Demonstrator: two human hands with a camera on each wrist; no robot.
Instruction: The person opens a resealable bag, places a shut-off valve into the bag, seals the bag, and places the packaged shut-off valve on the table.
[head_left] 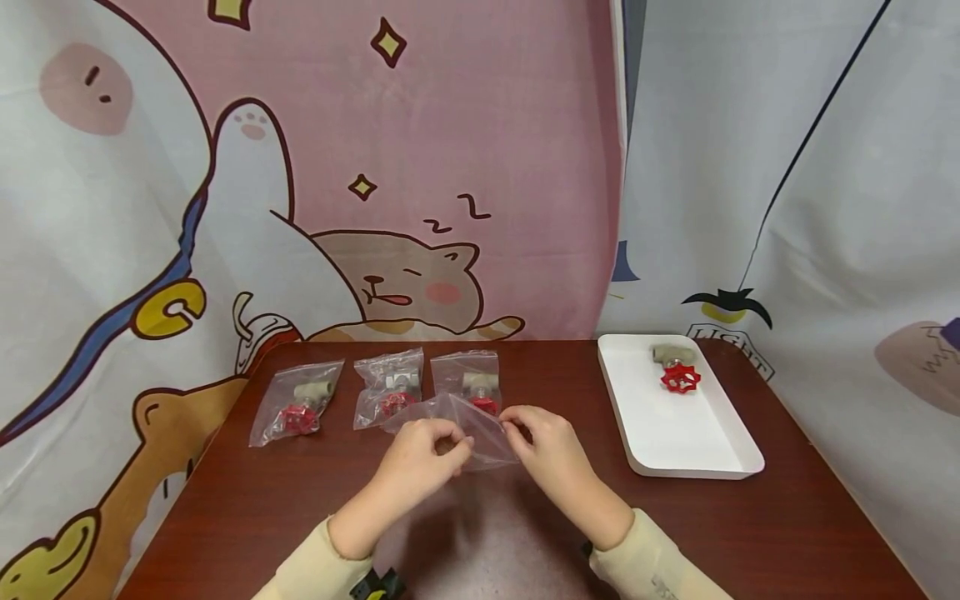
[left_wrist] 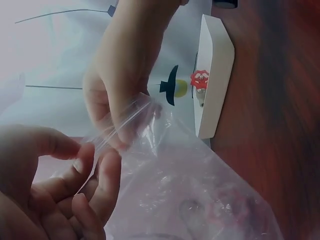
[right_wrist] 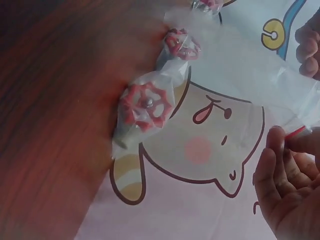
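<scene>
A clear plastic zip bag (head_left: 491, 437) is stretched between both hands above the table, and no item shows inside it. My left hand (head_left: 426, 454) pinches its mouth edge between thumb and index finger. The right hand (head_left: 553, 450) pinches the opposite side of the edge; a red strip (right_wrist: 296, 132) shows at those fingertips in the right wrist view. Behind the bag lie three valves with red handwheels in clear bags: a left one (head_left: 300, 412), a middle one (head_left: 396, 400) and a right one (head_left: 480, 387), the last partly covered by the held bag.
A white tray (head_left: 697, 446) stands on the right of the brown table (head_left: 300, 517), with one unbagged valve (head_left: 678, 375) near its far end. Cartoon-printed cloth (head_left: 487, 167) hangs close behind the table's back edge.
</scene>
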